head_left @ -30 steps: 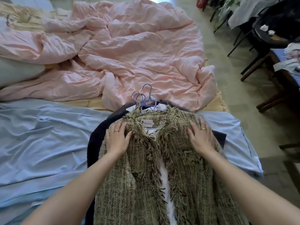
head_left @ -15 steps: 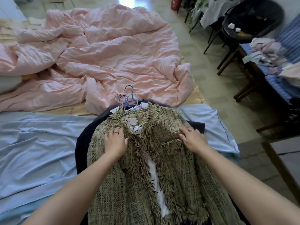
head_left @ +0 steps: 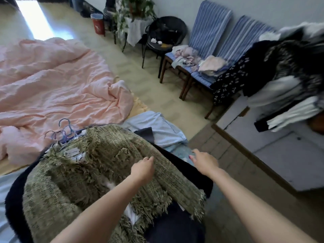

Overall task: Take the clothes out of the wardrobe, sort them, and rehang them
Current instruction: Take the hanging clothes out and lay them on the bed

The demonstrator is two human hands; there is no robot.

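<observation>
A green fringed tweed jacket [head_left: 112,155] lies on top of a pile of clothes on the bed, over a dark navy garment [head_left: 13,200]. Blue hangers [head_left: 65,130] stick out at its collar. My left hand [head_left: 142,168] hovers low over or rests on the jacket's right half, fingers loosely curled, holding nothing. Held off the jacket to the right, above the bed's corner, my right hand [head_left: 204,161] has its fingers stretched forward and is empty. More dark and white clothes [head_left: 287,71] hang bunched at the far right.
A crumpled pink duvet [head_left: 52,81] covers the bed's far side, over a light blue sheet [head_left: 157,127]. Blue striped chairs [head_left: 208,37] by the wall carry folded laundry. A black chair [head_left: 166,30], a plant and a red bin stand further back. A low white cabinet [head_left: 273,149] is on the right.
My head has turned right, bringing the chairs and hanging clothes into view. Both hands have let go of the jacket's front and moved right; the right hand is now off the jacket.
</observation>
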